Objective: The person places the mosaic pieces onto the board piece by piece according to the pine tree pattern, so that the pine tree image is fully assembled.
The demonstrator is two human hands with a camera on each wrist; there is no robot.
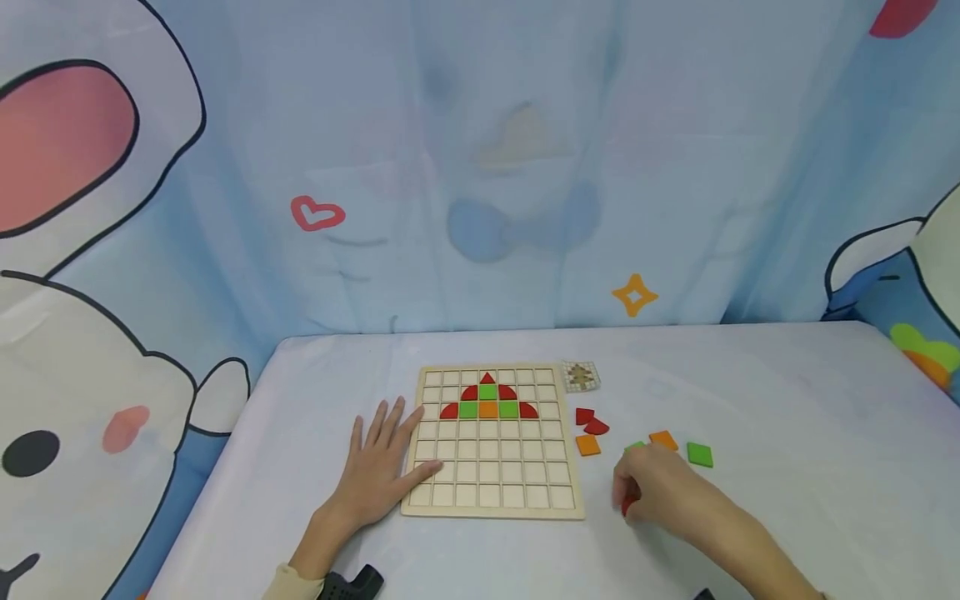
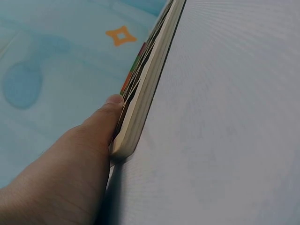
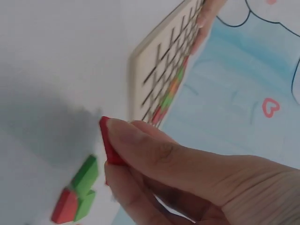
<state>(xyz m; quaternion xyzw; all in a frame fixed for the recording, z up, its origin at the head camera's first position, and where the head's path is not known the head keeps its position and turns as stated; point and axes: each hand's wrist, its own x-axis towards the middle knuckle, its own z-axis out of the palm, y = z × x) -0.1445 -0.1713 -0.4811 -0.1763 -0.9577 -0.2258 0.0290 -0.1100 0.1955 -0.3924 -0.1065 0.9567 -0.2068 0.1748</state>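
Note:
My left hand (image 1: 381,468) rests with spread, straight fingers on the left edge of a wooden grid board (image 1: 487,495). In the left wrist view, the thumb (image 2: 89,136) lies at the board's rim. Red, green and orange tiles fill a stepped shape in the board's upper rows, with a red triangle (image 1: 487,379) on top. My right hand (image 1: 663,492), right of the board, pinches a red tile (image 3: 108,143) between thumb and fingers. Its full outline is hidden by the fingers. Below it in the right wrist view lie green tiles (image 3: 85,174) and a red tile (image 3: 64,206).
Right of the board lie red tiles (image 1: 596,427), an orange tile (image 1: 588,446), another orange tile (image 1: 664,440) and a green tile (image 1: 700,455). A small patterned card (image 1: 581,377) sits by the board's upper right corner. A printed blue curtain (image 1: 525,167) hangs behind the white table (image 1: 810,417).

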